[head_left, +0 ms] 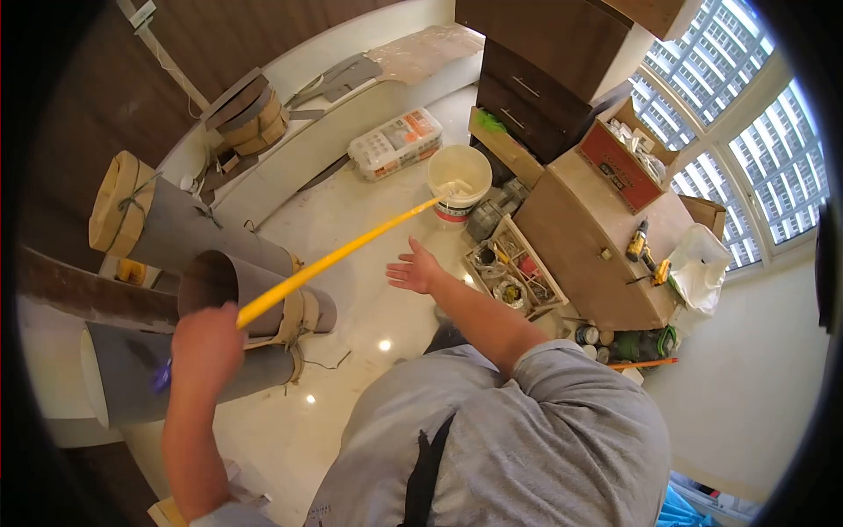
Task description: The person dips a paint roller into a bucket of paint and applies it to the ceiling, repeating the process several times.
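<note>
My left hand [208, 342] is wrapped round a tape measure, whose blue case [161, 378] shows partly beside the wrist. Its long yellow blade [342, 253] runs straight out, up and to the right, and the tip overlaps the white bucket [461, 171] in this view. Below the blade, my right hand [414, 269] is stretched out over the floor with its fingers spread, holding nothing. Behind my left hand lie large grey rolled sheets [230, 233], tied with cord and brown wrapping at their ends.
A plastic-wrapped package [397, 143] lies by the low white ledge [329, 145]. On the right, a divided tool box [518, 268] stands beside a brown cabinet [580, 237], which carries a red carton [623, 162], a yellow-black drill [638, 241] and a white plastic bag [700, 263].
</note>
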Available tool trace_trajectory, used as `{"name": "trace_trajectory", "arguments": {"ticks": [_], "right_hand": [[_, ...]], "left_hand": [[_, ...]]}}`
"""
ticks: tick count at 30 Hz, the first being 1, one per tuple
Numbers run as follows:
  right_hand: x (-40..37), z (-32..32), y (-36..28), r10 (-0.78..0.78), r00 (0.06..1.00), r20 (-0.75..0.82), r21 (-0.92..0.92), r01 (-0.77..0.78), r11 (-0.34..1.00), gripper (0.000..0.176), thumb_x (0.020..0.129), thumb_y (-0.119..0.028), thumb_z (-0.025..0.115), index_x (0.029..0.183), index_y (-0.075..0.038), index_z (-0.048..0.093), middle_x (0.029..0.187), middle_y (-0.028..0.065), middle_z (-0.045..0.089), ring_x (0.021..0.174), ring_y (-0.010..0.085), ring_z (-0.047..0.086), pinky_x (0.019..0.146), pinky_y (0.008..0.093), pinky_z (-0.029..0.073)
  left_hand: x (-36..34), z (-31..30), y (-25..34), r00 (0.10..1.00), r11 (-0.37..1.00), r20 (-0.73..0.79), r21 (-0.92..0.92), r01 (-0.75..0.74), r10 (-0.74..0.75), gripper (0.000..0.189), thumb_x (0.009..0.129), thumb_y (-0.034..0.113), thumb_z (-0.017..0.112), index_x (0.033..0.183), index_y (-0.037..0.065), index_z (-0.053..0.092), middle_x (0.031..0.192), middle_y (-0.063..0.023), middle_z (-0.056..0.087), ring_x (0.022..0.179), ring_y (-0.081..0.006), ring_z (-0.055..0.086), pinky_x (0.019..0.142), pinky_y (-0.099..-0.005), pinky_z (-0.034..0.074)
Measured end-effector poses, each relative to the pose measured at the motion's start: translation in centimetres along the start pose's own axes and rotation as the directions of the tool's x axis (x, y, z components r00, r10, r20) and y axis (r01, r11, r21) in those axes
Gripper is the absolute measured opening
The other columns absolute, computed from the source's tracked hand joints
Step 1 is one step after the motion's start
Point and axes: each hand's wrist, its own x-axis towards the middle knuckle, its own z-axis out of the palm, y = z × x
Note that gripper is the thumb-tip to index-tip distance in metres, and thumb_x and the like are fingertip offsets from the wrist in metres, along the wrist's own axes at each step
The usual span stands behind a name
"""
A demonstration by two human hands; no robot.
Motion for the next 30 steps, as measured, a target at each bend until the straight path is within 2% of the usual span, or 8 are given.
{"name": "trace_trajectory", "arguments": {"ticks": [3,6,9,14,19,22,26,30], "right_hand": [[3.6,4.5,-3.0,-0.092,0.995,0.038,0.175,0.084,0.981,0.071,0.099,-0.052,0.055,0.144,-0.003,0.032,0.126,0.0202,0.055,0.115,0.0334,0.058,0.099,0.051,0.05],[9.8,5.1,-5.8,-0.066,0.994,-0.087,0.212,0.084,0.974,0.04,0.102,-0.03,0.055,0.128,-0.003,0.041,0.108,0.0146,0.057,0.099,0.0303,0.063,0.088,0.0455,0.057],[8.1,7.2,-6.1,-0.016,0.988,-0.151,0.095,0.031,0.995,0.021,0.103,-0.019,0.052,0.115,-0.004,0.047,0.102,0.0137,0.061,0.086,0.0271,0.065,0.077,0.043,0.06],[6.8,7.0,-7.4,0.066,0.983,-0.171,-0.058,-0.077,0.995,0.02,0.102,-0.018,0.052,0.116,-0.004,0.05,0.098,0.0123,0.062,0.086,0.027,0.066,0.08,0.044,0.061],[11.3,5.1,-7.7,0.181,0.938,-0.295,-0.03,-0.199,0.98,0.02,0.102,-0.019,0.053,0.115,-0.004,0.051,0.099,0.012,0.062,0.09,0.0283,0.067,0.081,0.0449,0.061],[6.4,7.3,-6.8,0.268,0.962,-0.051,-0.136,-0.272,0.953,0.021,0.101,-0.02,0.055,0.115,-0.004,0.051,0.099,0.0121,0.063,0.091,0.0284,0.067,0.081,0.0446,0.062],[7.4,5.6,-6.6,0.274,0.962,-0.008,-0.265,-0.266,0.927,0.024,0.098,-0.018,0.063,0.114,-0.003,0.053,0.108,0.0139,0.063,0.098,0.0292,0.068,0.09,0.0452,0.06],[10.8,3.7,-7.0,0.258,0.942,-0.212,-0.253,-0.308,0.917,0.022,0.099,-0.022,0.062,0.111,-0.005,0.056,0.105,0.0125,0.065,0.095,0.0281,0.068,0.086,0.0423,0.061]], "left_hand": [[-2.5,-3.3,-0.8,0.984,0.984,-0.028,-0.047,0.174,-0.175,0.023,0.074,0.021,0.078,0.084,0.004,0.064,0.084,-0.0187,0.067,0.084,-0.0407,0.064,0.075,-0.051,0.049],[-4.0,-4.1,-2.8,0.975,0.974,-0.013,0.047,0.224,-0.223,0.025,0.071,0.018,0.08,0.089,0.007,0.067,0.08,-0.0159,0.067,0.083,-0.0382,0.065,0.074,-0.0493,0.049],[-4.6,-3.9,-4.5,0.953,0.954,0.047,0.016,0.299,-0.3,0.027,0.068,0.017,0.082,0.089,0.007,0.069,0.08,-0.0157,0.067,0.081,-0.0381,0.065,0.073,-0.048,0.05],[-4.2,-1.5,-4.3,0.916,0.91,0.143,-0.132,0.393,-0.375,0.027,0.065,0.018,0.083,0.085,0.006,0.071,0.078,-0.0172,0.067,0.077,-0.0393,0.066,0.07,-0.0467,0.051],[-2.7,-0.1,-2.2,0.931,0.929,0.033,-0.061,0.365,-0.363,0.023,0.063,0.016,0.082,0.078,0.005,0.07,0.075,-0.0177,0.066,0.074,-0.0388,0.065,0.068,-0.0487,0.05],[-6.0,-0.6,-5.7,0.864,0.864,0.039,-0.032,0.503,-0.502,0.022,0.059,0.018,0.082,0.07,0.004,0.068,0.07,-0.0188,0.065,0.073,-0.04,0.065,0.066,-0.0492,0.05],[-6.7,1.6,-6.0,0.843,0.839,0.108,-0.094,0.536,-0.526,0.025,0.056,0.021,0.082,0.061,0.003,0.065,0.066,-0.0187,0.063,0.069,-0.0409,0.064,0.063,-0.0493,0.05],[-3.5,4.6,-2.1,0.867,0.865,0.114,-0.079,0.496,-0.486,0.028,0.058,0.025,0.085,0.066,0.004,0.067,0.067,-0.0169,0.065,0.068,-0.039,0.065,0.062,-0.0476,0.05]]}}
